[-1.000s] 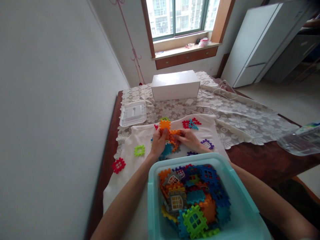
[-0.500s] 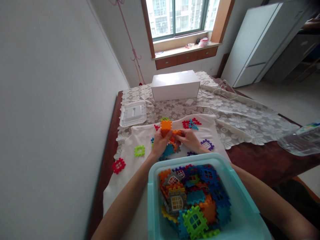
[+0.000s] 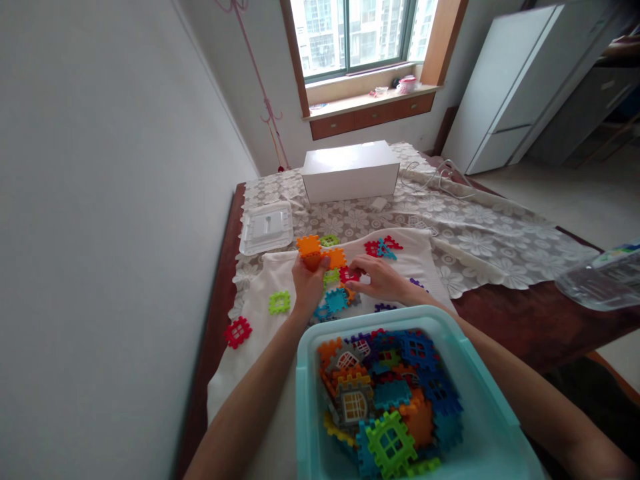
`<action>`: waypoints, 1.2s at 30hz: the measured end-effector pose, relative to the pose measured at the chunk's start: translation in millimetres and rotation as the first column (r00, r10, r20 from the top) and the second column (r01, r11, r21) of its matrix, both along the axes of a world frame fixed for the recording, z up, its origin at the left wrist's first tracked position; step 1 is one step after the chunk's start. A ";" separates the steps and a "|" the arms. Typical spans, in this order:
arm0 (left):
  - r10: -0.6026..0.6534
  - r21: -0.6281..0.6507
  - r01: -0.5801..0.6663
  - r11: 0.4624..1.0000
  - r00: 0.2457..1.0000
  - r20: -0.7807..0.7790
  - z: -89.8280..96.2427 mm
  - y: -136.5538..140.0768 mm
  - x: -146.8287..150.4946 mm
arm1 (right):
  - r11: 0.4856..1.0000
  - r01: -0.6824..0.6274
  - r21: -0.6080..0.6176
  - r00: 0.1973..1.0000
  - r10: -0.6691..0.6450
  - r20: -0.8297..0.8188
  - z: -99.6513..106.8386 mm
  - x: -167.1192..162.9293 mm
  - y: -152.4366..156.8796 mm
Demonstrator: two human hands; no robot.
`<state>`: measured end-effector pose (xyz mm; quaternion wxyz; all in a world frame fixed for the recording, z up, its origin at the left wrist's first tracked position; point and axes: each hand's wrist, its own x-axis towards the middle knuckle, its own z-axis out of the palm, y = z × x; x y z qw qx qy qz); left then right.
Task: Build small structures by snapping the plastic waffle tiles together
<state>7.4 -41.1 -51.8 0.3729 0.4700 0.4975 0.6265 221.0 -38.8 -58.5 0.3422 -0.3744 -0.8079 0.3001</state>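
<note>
Left hand (image 3: 307, 283) upright past teal bin (image 3: 304, 383), clamped on orange pieces (image 3: 309, 245), right hand (image 3: 379, 277) apart, slanting inward, grip parted by red piece (image 3: 345, 274), contact unclear.

I'm in a home: colourful toy pieces (image 3: 336, 300) lie before me at a wooden table (image 3: 525, 320) with a floral lace cloth (image 3: 475, 217), a tall white fridge (image 3: 515, 87) stands beyond, and a pink hook stand (image 3: 253, 57) is near the window (image 3: 360, 33). The dim grey unit (image 3: 583, 110) at far right may be a kitchen cabinet.
</note>
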 end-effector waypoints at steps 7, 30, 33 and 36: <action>0.057 0.010 -0.057 0.998 0.998 0.036 -9.3 4.7 -5.5 | 0.972 -0.237 -0.003 0.942 0.231 0.244 7.6 15.2 -12.7; -0.039 -0.036 0.044 0.998 0.991 0.127 -14.7 7.7 -7.8 | 0.959 0.131 -0.252 0.897 -0.223 -0.381 5.1 13.0 15.1; -0.081 -0.005 0.082 0.997 0.989 0.127 -9.0 3.6 -5.5 | 0.946 0.153 -0.286 0.853 -0.272 -0.445 11.1 13.3 10.4; -0.185 -0.033 0.191 0.981 0.974 0.135 -2.4 -2.2 -0.6 | 0.909 0.205 -0.362 0.763 -0.380 -0.523 11.5 10.9 11.4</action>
